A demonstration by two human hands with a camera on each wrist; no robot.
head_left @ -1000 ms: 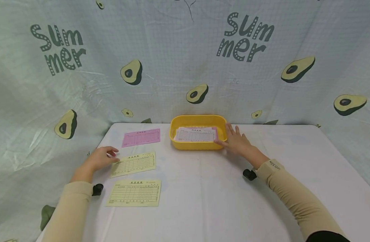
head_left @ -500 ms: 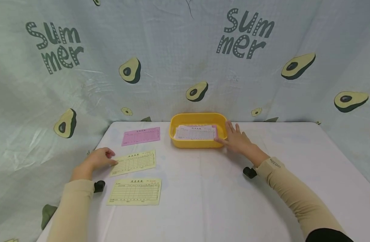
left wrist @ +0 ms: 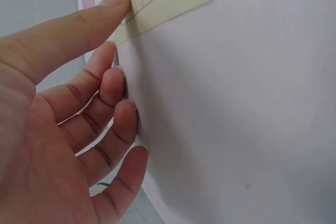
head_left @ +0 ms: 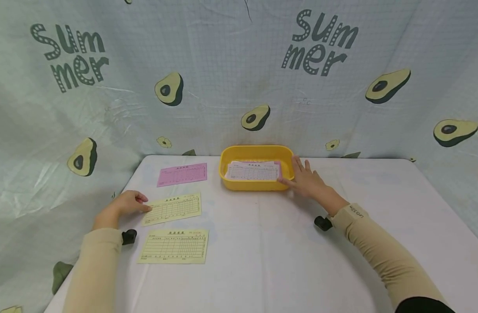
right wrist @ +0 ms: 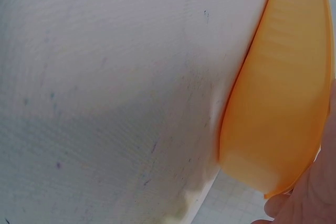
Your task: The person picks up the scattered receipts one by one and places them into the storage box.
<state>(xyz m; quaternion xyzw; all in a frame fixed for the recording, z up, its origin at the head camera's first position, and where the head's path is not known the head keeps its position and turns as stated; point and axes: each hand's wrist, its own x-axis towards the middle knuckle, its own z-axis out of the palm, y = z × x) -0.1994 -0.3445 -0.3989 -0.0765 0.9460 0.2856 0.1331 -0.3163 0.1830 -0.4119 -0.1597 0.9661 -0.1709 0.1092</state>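
Observation:
My left hand [head_left: 125, 206] is at the left end of the middle yellow form slip [head_left: 176, 208]. In the left wrist view its thumb [left wrist: 113, 6] lies on top of the slip, while the other fingers, loosely bent, have their tips by the slip's corner and the table surface. A gap shows between thumb and forefinger. My right hand [head_left: 307, 180] rests with spread fingers on the right end of a yellow plastic tub [head_left: 252, 186], thumb over the near rim. Inside the tub lie white and pink form slips [head_left: 252, 171].
A pink slip [head_left: 182, 174] lies behind the middle yellow one, and a second yellow slip [head_left: 174, 247] in front of it. The white-covered table [head_left: 301, 261] ends at a printed curtain [head_left: 207, 65] close behind the tub.
My left hand has come down slightly onto the slip's left end, and its fingers have drawn in. The right hand and tub stay in place; the view shifts a little.

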